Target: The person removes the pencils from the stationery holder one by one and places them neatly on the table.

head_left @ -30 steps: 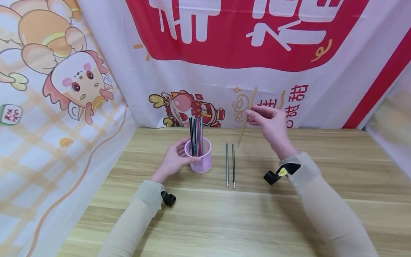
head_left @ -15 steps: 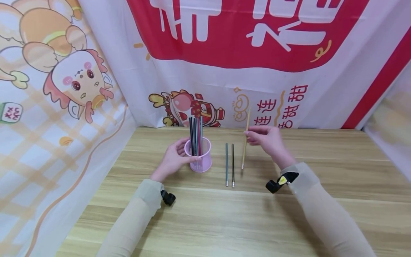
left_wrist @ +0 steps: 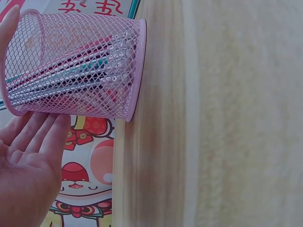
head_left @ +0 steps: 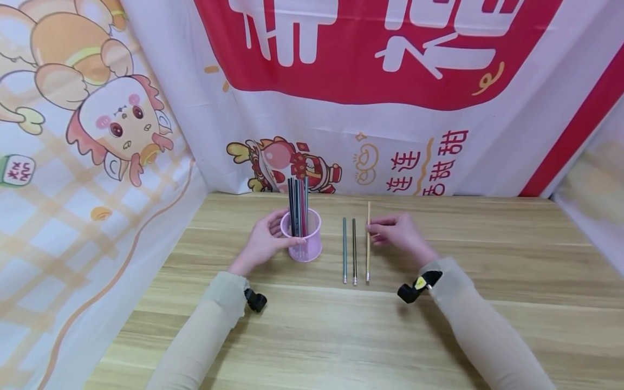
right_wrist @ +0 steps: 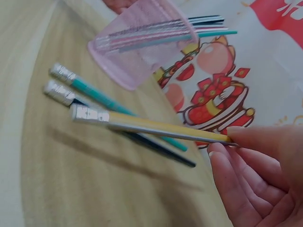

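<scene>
My left hand (head_left: 260,242) holds a pink mesh pencil cup (head_left: 313,249) upright on the table, thumb over the near side and fingers behind. Several dark, teal and red pencils (head_left: 298,206) stand in it, their eraser ends down in the left wrist view. To the right, my right hand (head_left: 397,233) pinches a yellow pencil (head_left: 368,257) between thumb and fingertips, its eraser end towards me. In the right wrist view the yellow pencil (right_wrist: 161,128) appears slightly off the tabletop. Beside it lie a teal pencil (head_left: 344,249) and a black pencil (head_left: 354,252), nearly parallel.
The wood-grain table (head_left: 312,336) meets a printed cloth backdrop (head_left: 341,119) behind the cup and pencils. Another printed cloth (head_left: 97,227) hangs along the left side. Black wrist cameras sit on both forearms.
My right hand has come down and towards me with the yellow pencil, turning it from slanted to nearly parallel with the two lying pencils. The left hand and cup have stayed put.
</scene>
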Tool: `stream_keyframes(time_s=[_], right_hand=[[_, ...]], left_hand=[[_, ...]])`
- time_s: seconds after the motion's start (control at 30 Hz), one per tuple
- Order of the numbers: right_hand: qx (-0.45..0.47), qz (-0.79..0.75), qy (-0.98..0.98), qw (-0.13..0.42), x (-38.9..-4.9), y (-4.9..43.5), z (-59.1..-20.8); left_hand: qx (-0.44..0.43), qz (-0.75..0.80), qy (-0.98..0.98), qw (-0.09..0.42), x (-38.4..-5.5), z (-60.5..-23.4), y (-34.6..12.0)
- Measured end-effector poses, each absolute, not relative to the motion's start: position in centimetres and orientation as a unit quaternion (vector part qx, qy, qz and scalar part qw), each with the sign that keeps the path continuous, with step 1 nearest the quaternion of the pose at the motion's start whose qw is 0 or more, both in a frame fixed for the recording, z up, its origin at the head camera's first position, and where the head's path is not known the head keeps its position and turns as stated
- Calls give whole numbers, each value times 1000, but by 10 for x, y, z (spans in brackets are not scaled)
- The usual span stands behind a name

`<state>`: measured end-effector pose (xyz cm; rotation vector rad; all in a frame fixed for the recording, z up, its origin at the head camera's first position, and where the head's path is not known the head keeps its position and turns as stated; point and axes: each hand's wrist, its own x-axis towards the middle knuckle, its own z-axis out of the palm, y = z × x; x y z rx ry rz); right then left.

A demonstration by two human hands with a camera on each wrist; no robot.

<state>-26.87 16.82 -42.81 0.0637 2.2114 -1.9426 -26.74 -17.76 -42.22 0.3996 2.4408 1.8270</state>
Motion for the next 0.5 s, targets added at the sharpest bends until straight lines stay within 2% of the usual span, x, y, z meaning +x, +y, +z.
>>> stream_keyframes(time_s=[0.17,0.5], right_hand=[[36,-653,747,116,-269,163,-441],[64,-639,759,112,-268,156,-445]], left_hand=[[125,595,793,36,-267,-422,-177],[125,592,795,39,-264,-419,-176]])
